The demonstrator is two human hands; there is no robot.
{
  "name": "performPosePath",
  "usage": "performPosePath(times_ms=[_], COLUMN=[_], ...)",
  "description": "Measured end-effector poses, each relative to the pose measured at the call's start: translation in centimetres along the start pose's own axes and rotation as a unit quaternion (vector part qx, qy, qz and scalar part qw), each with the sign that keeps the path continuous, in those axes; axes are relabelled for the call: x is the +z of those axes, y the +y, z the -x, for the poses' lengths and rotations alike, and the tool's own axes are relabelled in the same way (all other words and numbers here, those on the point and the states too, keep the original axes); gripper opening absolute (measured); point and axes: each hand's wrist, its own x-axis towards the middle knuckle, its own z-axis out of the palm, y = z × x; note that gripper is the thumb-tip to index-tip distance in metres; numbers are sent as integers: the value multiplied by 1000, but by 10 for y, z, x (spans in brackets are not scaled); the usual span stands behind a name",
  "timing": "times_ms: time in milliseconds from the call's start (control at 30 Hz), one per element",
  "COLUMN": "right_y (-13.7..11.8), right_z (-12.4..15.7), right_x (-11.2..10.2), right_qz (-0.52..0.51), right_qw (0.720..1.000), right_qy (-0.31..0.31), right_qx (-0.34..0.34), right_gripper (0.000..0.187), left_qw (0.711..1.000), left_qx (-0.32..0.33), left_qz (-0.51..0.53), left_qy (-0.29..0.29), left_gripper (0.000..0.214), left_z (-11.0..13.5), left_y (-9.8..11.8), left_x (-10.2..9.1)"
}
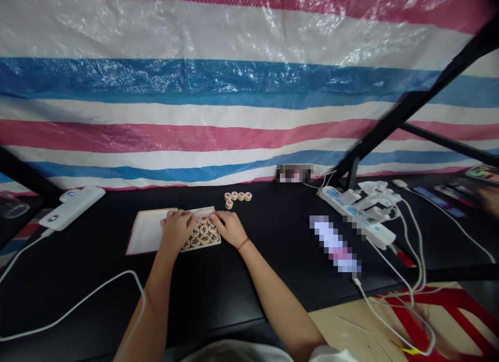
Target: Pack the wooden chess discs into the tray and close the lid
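Several round xiangqi pieces [205,229] with black or red characters lie in a shallow white box [200,246]. Its pale open lid [148,231] lies flat at the left. My left hand [179,228] rests over the box's left side and the lid's edge, fingers bent but apart, hiding some pieces. At the right edge is my right hand [231,229], with its fingers stretched toward the upper right corner and a red cord round the wrist. Whether its fingertips touch a piece is hard to make out. Beyond the box, several red-marked pieces [234,197] stand on the black table.
A white power strip [358,216] with plugs and cables lies at the right, near a blurred-out phone [335,245] on a charging cable. A white device [73,208] with a cable sits at the left. A striped plastic sheet [195,107] hangs behind the table.
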Motion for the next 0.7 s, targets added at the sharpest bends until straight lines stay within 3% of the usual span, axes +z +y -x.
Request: performPosePath(times_ms=[300,533,600,700], right_y=[-7,-7,-4,-2], right_z=[1,0,1,2], right_x=[-2,3,3,-1], right_qz=[28,43,26,-1], right_qw=[1000,999,999,994], right_qy=[0,12,32,111], right_qx=[13,14,12,22], right_gripper=[23,23,23,27], left_qw=[997,998,997,991], left_qx=[41,22,19,22], left_qz=[44,57,73,123], left_qy=[42,-4,-7,51], left_gripper=[25,23,23,28], left_z=[9,10,7,3], left_y=[-1,3,2,2], left_x=[7,-5,-9,-12])
